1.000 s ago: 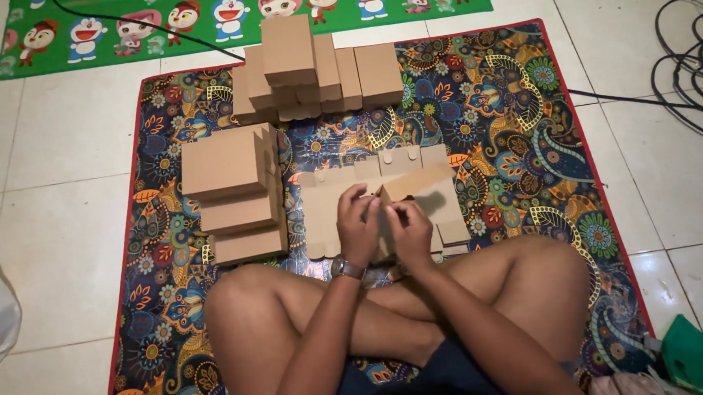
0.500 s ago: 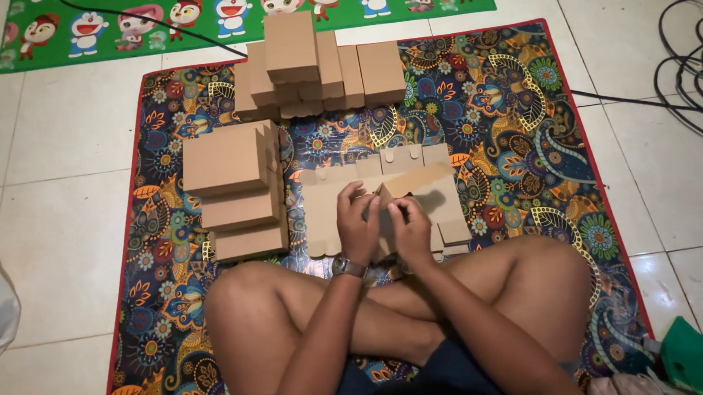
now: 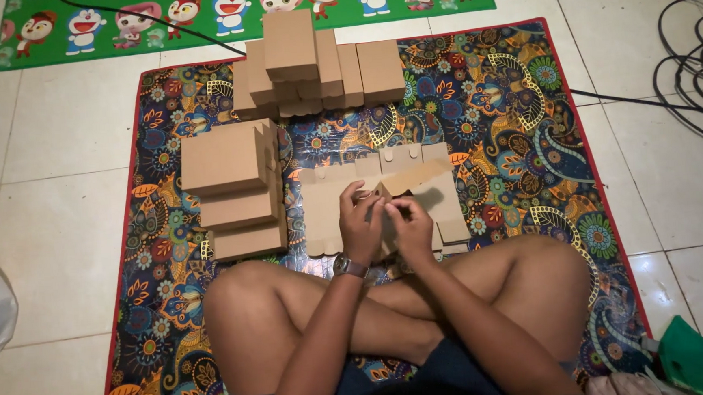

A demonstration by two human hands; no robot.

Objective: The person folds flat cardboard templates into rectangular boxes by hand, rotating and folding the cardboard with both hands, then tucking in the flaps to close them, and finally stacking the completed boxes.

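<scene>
Head view shows left hand [image 3: 361, 221] and right hand [image 3: 412, 222] pinching a flap of the flat cardboard blank [image 3: 384, 195]; creases should be pressed squarely along scored lines.

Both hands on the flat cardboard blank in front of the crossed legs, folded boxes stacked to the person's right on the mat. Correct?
Not quite: the head view shows the stack of folded boxes on the person's left, not right. Both the left hand and right hand are on the flat cardboard blank, on the patterned mat.

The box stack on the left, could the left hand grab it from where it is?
Probably yes. The box stack sits just beside the left hand on the mat, with nothing between them. But both hands are busy folding the flat cardboard.
</scene>
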